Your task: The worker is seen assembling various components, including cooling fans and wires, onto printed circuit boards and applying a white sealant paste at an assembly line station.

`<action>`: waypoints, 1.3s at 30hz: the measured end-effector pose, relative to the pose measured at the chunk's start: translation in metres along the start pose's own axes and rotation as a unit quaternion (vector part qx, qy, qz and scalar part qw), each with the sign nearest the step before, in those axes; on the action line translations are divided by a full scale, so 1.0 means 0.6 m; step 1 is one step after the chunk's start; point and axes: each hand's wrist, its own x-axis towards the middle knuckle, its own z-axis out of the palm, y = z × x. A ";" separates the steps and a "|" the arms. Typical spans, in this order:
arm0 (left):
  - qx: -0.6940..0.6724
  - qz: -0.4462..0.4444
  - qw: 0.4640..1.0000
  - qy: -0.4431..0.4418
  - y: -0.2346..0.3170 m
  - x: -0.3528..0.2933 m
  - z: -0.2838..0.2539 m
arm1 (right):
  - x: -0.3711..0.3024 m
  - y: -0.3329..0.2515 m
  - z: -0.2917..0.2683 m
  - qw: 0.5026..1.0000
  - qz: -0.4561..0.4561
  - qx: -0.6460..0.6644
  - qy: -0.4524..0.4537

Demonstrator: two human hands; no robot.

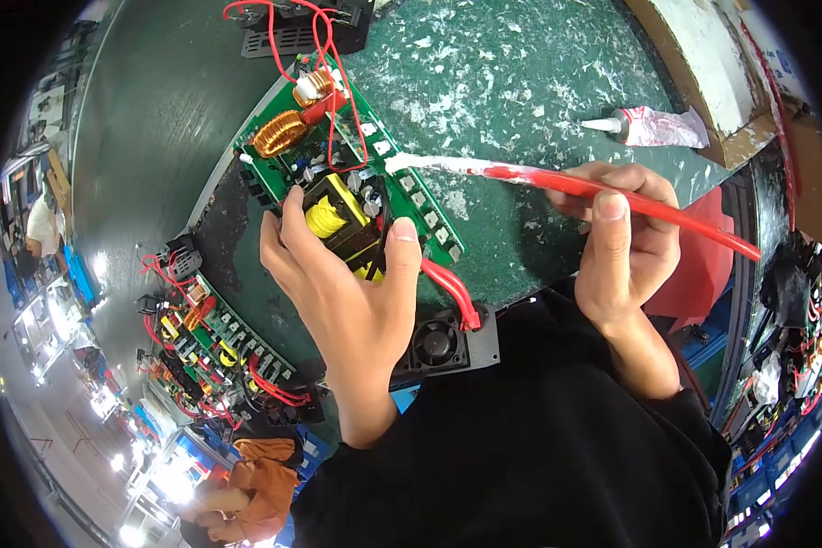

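A green circuit board [420, 196] lies slantwise on the bench, with copper coils [280, 134], a yellow-wound transformer [331, 216] and a row of small white-topped parts along its right edge. My left hand [347, 292] grips the board around the transformer, thumb on one side and fingers on the other. Between the thumb and fingers of my right hand [626, 233] is a thin red stick [603, 187], its far half smeared with white paste. The pasty tip touches or hovers just over the board's right edge; I cannot tell which.
A paste tube [662, 127] with a pointed nozzle lies at the right on the white-spattered green bench [511, 73]. A small black fan [436, 342] sits near my body. More boards [215, 342] stand at the left, and a person in orange [265, 484] is at lower left.
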 end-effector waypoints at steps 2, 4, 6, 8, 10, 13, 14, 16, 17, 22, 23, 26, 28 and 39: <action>-0.004 0.000 1.000 0.002 -0.003 0.000 0.001 | 0.000 0.000 -0.008 0.999 -0.011 -0.035 -0.040; -0.007 -0.005 1.000 -0.008 -0.011 -0.001 0.003 | -0.003 -0.001 -0.012 0.999 -0.027 -0.031 -0.034; -0.007 -0.006 1.000 -0.009 -0.011 0.000 0.003 | -0.010 -0.005 -0.012 0.999 -0.026 -0.027 0.006; -0.006 -0.006 1.000 -0.011 -0.010 0.000 0.003 | -0.011 -0.010 -0.010 0.998 -0.027 -0.043 0.028; -0.009 -0.012 1.000 -0.012 -0.009 0.002 0.003 | -0.017 -0.006 -0.012 0.998 -0.023 -0.046 0.034; -0.013 -0.016 1.000 -0.008 -0.008 0.003 0.005 | -0.016 0.000 -0.014 0.998 -0.030 -0.057 -0.002; -0.012 -0.016 1.000 -0.007 -0.008 0.003 0.005 | -0.016 -0.001 -0.014 0.998 -0.020 -0.058 -0.005; -0.009 -0.019 1.000 -0.007 -0.006 0.002 0.003 | -0.014 -0.004 -0.014 0.998 -0.001 -0.061 -0.014; -0.010 -0.018 1.000 -0.007 -0.007 0.001 0.002 | -0.015 -0.006 -0.013 0.998 -0.002 -0.061 -0.013; -0.015 -0.023 1.000 -0.013 -0.008 0.004 0.012 | -0.015 0.008 -0.019 1.000 0.003 0.027 0.009; -0.014 -0.023 1.000 -0.012 -0.008 0.002 0.008 | -0.016 0.005 -0.017 1.000 0.003 0.029 0.009; -0.005 -0.011 1.000 -0.010 -0.010 -0.001 0.002 | -0.018 -0.004 -0.014 0.998 -0.011 -0.062 -0.013; -0.003 -0.004 1.000 -0.006 -0.013 -0.002 0.002 | -0.019 -0.006 -0.017 0.997 -0.011 -0.064 -0.033; -0.009 -0.004 1.000 -0.009 -0.011 0.002 0.005 | -0.021 -0.003 -0.030 0.998 -0.034 -0.048 -0.024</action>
